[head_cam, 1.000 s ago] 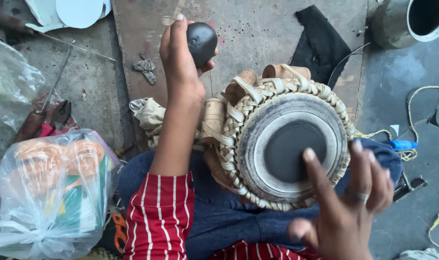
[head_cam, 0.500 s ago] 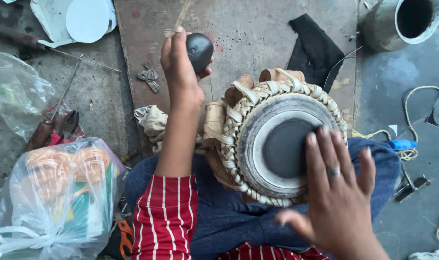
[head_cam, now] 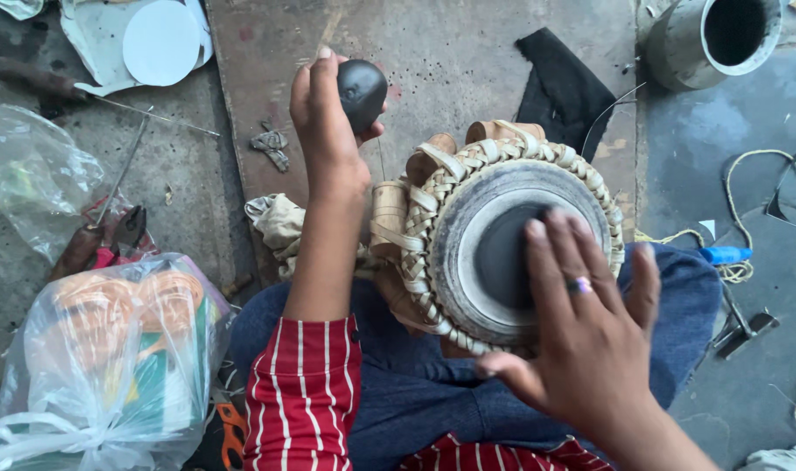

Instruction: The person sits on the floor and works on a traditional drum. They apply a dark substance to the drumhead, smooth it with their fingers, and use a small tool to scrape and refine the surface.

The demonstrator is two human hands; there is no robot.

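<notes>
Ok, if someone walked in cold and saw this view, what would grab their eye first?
Probably the small drum with its dark centre patch and woven lacing, resting on the person's lap in the middle. The right hand lies flat over its skin, a ring on one finger, while the left hand holds a round black stone up above the drum. At lower left sits a clear plastic bag of bright packets.

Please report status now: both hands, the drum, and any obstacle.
Left hand raised, gripping dark round stone. Right hand flat, fingers on drum head, ring on. Drum resting on lap. No obstacle seen.
</notes>
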